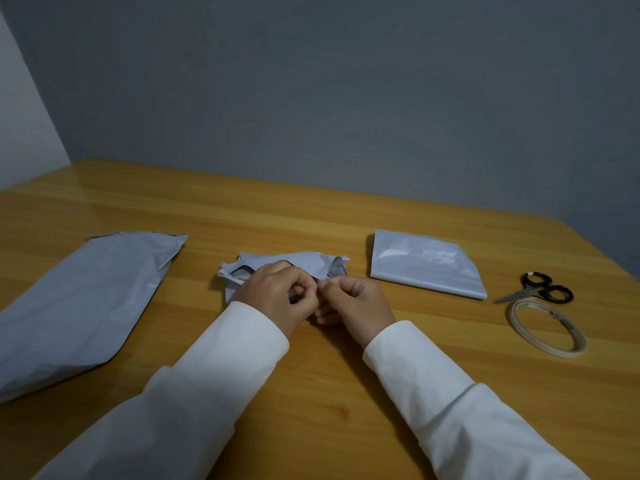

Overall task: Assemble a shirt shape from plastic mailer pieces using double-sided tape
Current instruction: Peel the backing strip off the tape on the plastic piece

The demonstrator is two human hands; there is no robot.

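Both hands meet over the middle mailer piece [298,261]: the left hand [273,296] and right hand [353,303] pinch its edge with curled fingers. Scissors [540,289] lie beside the tape roll [547,330], to the right.

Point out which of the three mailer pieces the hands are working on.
The crumpled middle piece, under both hands; the long piece and the folded piece lie untouched at either side.

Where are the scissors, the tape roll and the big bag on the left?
scissors [540,289]: head view, on the pivot by the black handles.
tape roll [575,344]: head view, on its right rim.
big bag [90,306]: head view, on its flat middle.
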